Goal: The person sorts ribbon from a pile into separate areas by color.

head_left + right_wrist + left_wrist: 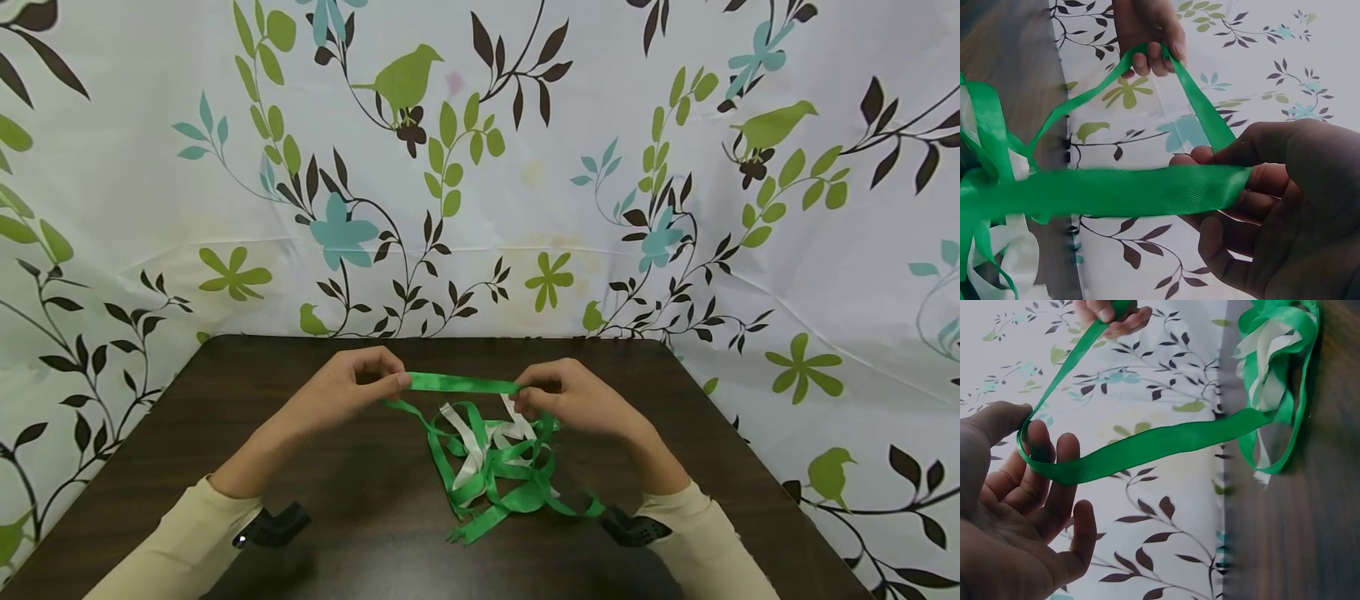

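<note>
Leaf-and-bird printed cloth (487, 283) fills my head view behind a dark wooden table (360, 517). I see the green ribbon (461, 382) held above the tabletop, its taut span running left to right, dipping slightly rightward. The person's left hand (352, 392) and right hand (570, 396) each pinch one end of that span. Below, tangled green and white ribbons (525, 498) lie mid-table, dark wood stretching either side toward the slanting edges.
</note>
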